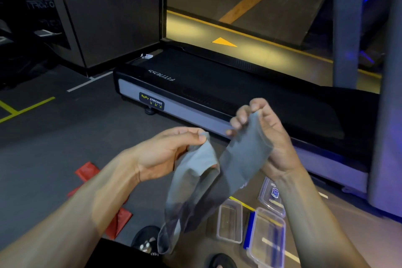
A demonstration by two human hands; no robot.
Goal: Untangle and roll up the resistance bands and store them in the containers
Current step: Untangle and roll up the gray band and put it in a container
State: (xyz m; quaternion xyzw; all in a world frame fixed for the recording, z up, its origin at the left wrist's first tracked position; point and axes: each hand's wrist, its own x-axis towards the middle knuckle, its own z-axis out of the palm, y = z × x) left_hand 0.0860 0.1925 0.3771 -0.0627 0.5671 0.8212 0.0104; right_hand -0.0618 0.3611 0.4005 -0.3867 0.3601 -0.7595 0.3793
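One grey flat stretchy resistance band (208, 183) is held up between your two hands, above the dark gym floor (65, 148) and near the middle of the view. It hangs in a long loop, its low end dropping toward your near side beside a black sandal (144, 239). Your left hand (167, 152) pinches one upper end of the grey band between thumb and curled fingers. Your right hand (261, 135) grips the other upper end, fingers folded over the top edge and the band lying across the palm. The two hands are near each other but apart, the right one higher and farther.

A red flat resistance band (87, 173) lies on the floor to the left, partly hidden under your left forearm. To the right and near, three clear plastic rectangular containers sit on the floor: a small open one (230, 222), a larger one with a blue clip (268, 239) just right of it, and a third (270, 197) farther off, partly behind your right forearm. What the containers hold cannot be told.

Beyond your hands, a black and grey treadmill (217, 98) runs across the far side, labelled "BODY STRONG". Yellow lines (28, 109) mark the floor at far left.
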